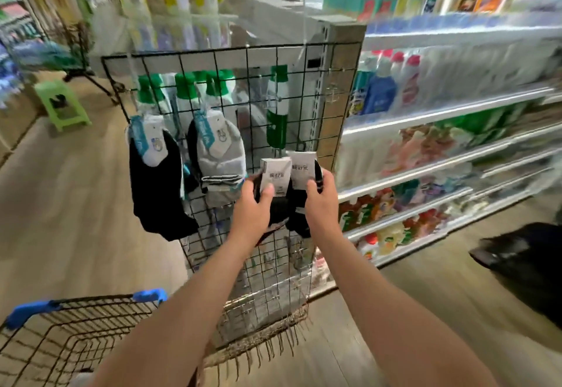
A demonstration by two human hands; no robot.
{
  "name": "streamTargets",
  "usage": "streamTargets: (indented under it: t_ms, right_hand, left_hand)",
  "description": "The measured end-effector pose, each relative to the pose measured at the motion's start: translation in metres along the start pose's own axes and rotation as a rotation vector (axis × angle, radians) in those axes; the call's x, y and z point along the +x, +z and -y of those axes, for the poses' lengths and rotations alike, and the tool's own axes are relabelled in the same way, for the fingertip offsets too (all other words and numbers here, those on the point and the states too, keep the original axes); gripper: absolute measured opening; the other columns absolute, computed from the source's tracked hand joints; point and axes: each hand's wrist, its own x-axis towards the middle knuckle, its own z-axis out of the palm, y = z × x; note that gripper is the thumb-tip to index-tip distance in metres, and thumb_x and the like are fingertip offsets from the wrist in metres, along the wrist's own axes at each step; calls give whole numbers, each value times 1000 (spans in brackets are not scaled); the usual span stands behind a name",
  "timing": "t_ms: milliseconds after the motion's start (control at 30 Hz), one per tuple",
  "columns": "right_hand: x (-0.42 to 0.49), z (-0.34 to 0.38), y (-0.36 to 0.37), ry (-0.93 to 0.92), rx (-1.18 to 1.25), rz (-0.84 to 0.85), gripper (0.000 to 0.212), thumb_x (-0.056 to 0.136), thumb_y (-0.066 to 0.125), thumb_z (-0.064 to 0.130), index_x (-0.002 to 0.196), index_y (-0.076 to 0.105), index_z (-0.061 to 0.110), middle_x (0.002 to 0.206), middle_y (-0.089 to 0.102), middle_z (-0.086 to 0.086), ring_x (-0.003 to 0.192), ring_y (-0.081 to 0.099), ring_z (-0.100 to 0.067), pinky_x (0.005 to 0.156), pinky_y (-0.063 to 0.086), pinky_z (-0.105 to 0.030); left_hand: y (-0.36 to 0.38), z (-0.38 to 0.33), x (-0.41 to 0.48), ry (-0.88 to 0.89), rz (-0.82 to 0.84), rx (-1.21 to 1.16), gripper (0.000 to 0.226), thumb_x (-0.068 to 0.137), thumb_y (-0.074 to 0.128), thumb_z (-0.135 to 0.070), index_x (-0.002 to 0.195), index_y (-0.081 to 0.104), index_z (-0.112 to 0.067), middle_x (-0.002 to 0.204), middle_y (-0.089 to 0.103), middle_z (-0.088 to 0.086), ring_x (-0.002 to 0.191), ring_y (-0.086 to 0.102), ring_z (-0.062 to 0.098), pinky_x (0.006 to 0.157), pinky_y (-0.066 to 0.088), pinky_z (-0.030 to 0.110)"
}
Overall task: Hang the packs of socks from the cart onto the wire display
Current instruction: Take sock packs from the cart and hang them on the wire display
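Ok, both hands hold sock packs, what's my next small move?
Probably hook the right pack, held by the right hand, onto the wire grid right of the grey pack already hanging; the left hand holds the left pack for after.

Your wire display (213,51) stands upright ahead of you: a black sock pack (158,192) hangs at its upper left, with a grey sock pack (222,155) just beside it.

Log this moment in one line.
left hand: grips left pack | right hand: grips right pack | wire display: black pack, grey pack
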Motion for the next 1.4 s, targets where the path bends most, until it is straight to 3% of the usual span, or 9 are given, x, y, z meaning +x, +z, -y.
streamTargets:
  t_ms: [267, 467, 567, 700, 933, 1067, 1167, 1300, 1400]
  right_hand:
    - [26, 45, 14, -101, 52, 47, 25, 100, 45, 14, 111, 58, 32, 104, 67, 7, 100, 65, -10, 90, 58, -43]
    - [36, 56, 21, -137, 116, 26, 21, 102, 46, 12, 111, 59, 25, 105, 67, 7, 101, 64, -11, 88, 56, -37]
    - [37, 63, 18, -115, 168, 50, 20, 103, 45, 10, 113, 58, 22, 104, 65, 6, 98, 63, -10, 77, 50, -22]
    - [43, 74, 19, -60, 243, 114, 21, 104, 43, 11, 113, 57, 25, 110, 65, 3, 102, 63, -13, 79, 51, -25]
    - [60, 82, 31, -91, 171, 235, 29, 103, 42, 13, 119, 60, 29, 112, 67, 4, 104, 66, -17, 87, 58, -38]
    - [63, 80, 34, -56, 129, 245, 27, 104, 41, 17, 121, 59, 29, 109, 67, 7, 103, 66, -16, 86, 57, -37]
    - [67, 74, 39, -11, 89, 269, 25, 102, 42, 27, 120, 58, 37, 114, 67, 3, 106, 66, -20, 91, 58, -48]
    - [67, 66, 39, -39, -36, 41, 23, 99, 53, 35, 121, 55, 40, 124, 44, 3, 124, 39, -18, 105, 39, -40]
    - [50, 61, 29, -168, 13, -64, 21, 97, 59, 34, 117, 58, 29, 121, 46, 1, 117, 46, -19, 101, 43, -36]
  left_hand:
    - [-18, -27, 26, 25, -64, -88, 30, 100, 54, -42, 122, 58, -21, 109, 65, -9, 102, 61, 12, 78, 42, 24]
    - [-29, -41, 21, 63, -85, -124, 22, 100, 56, -38, 114, 56, -22, 110, 62, -13, 106, 59, 11, 85, 43, 25]
    - [-36, -51, 21, 113, -158, -68, 16, 102, 53, -38, 103, 47, -23, 98, 54, -16, 91, 51, 8, 84, 40, 27]
    - [-43, -62, 34, 169, -159, -34, 20, 102, 53, -34, 85, 48, -24, 81, 54, -9, 74, 52, 8, 66, 39, 26]
    - [-43, -55, 49, 114, -98, -26, 17, 102, 52, -35, 99, 53, -19, 98, 62, -6, 93, 59, 12, 78, 42, 30]
    - [-41, -48, 53, 100, -75, -36, 22, 102, 52, -37, 113, 56, -18, 110, 66, -6, 104, 61, 14, 88, 44, 29]
    - [-38, -48, 55, 97, -71, -29, 21, 102, 52, -37, 110, 55, -18, 110, 67, -4, 103, 62, 14, 85, 44, 28]
    - [-33, -46, 57, 86, -73, -61, 16, 100, 56, -39, 104, 55, -24, 106, 67, -7, 102, 63, 12, 83, 45, 26]
    - [-31, -45, 53, 99, -65, -104, 15, 101, 57, -33, 113, 57, -25, 107, 66, -14, 102, 62, 3, 83, 42, 15]
